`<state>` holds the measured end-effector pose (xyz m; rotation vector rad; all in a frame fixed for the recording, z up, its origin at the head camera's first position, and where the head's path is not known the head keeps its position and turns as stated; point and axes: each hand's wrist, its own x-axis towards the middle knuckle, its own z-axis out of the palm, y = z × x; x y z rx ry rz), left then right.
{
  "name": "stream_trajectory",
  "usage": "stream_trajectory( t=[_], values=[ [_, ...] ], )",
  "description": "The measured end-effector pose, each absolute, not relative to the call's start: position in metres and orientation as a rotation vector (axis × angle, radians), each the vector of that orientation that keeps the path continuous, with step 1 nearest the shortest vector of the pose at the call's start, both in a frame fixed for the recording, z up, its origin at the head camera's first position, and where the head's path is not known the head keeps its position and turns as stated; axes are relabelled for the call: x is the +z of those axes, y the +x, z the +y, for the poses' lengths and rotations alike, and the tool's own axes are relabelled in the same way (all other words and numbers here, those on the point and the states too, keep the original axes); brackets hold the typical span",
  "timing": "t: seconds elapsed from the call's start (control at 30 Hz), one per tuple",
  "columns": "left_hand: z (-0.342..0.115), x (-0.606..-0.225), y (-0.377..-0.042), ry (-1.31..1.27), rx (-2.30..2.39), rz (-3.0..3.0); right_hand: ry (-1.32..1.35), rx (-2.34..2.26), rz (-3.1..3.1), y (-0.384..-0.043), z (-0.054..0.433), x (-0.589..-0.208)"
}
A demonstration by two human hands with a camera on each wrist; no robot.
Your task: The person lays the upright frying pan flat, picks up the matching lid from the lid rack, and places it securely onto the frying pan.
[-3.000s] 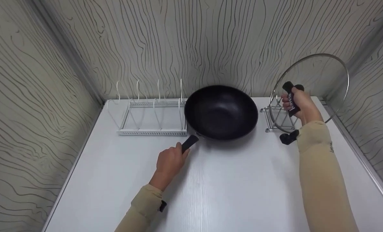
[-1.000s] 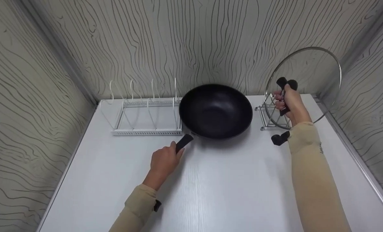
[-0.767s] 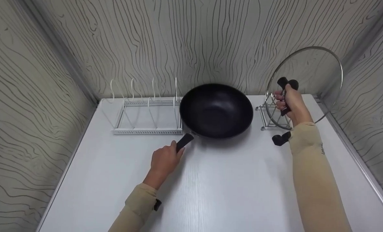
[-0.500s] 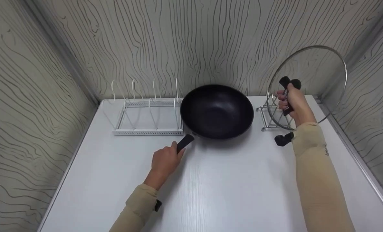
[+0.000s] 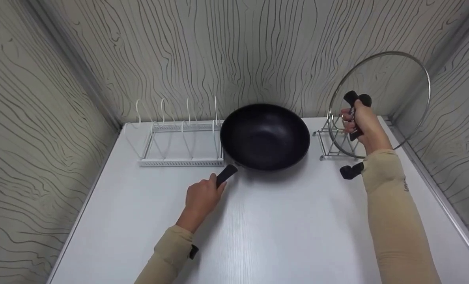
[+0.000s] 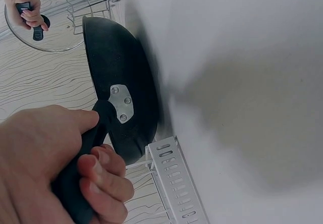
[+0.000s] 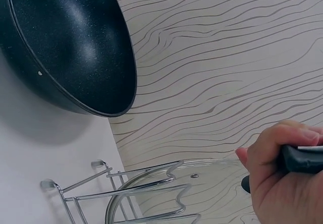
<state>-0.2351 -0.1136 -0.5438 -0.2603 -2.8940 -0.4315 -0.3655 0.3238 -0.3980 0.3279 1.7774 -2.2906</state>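
A dark wok [image 5: 265, 138] with its open side up is at the back middle of the table in the head view. My left hand [image 5: 202, 195] grips its black handle [image 6: 75, 178], fingers curled round it in the left wrist view. At the right, my right hand [image 5: 366, 118] grips the black handle [image 5: 351, 98] of a round glass lid [image 5: 396, 85] with a metal rim. The lid stands nearly upright, its lower edge among the wires of a small metal lid rack [image 7: 121, 188]. Whether lid and rack touch, I cannot tell.
A white wire rack [image 5: 183, 162] with several upright loops stands at the back left, close beside the wok. Wood-patterned walls [image 5: 258, 47] enclose the white table [image 5: 281, 228] at the back and both sides.
My right hand and the glass lid have shifted slightly up and to the right relative to the lid rack. My left hand and the wok stay in place; the head view has shifted slightly.
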Motion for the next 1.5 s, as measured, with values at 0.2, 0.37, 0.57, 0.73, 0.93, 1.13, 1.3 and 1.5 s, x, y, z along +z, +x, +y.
stream_trajectory(
  t=[0.2,0.37,0.57,0.73,0.93,1.13,1.3,1.5],
  values=[
    [-0.113,-0.543,-0.235,-0.254,-0.458,-2.905,0.328,-2.29,1.76,-0.364,0.324,-0.399],
    [-0.112,-0.543,-0.235,-0.258,-0.434,-2.91,0.34,-2.291,1.738,-0.363,0.325,-0.396],
    [-0.111,-0.544,-0.235,-0.267,-0.404,-2.899,0.355,-2.282,1.751,-0.362,0.326,-0.396],
    [-0.112,-0.545,-0.236,-0.261,-0.409,-2.909,0.371,-2.284,1.75,-0.361,0.327,-0.396],
    [-0.113,-0.545,-0.235,-0.251,-0.45,-2.902,0.349,-2.3,1.742,-0.363,0.323,-0.393],
    [-0.112,-0.546,-0.235,-0.273,-0.433,-2.864,0.34,-2.304,1.732,-0.364,0.322,-0.388],
    [-0.113,-0.545,-0.235,-0.284,-0.42,-2.842,0.335,-2.321,1.739,-0.361,0.324,-0.386],
    [-0.113,-0.545,-0.234,-0.285,-0.432,-2.843,0.336,-2.317,1.798,-0.355,0.325,-0.384]
  ],
)
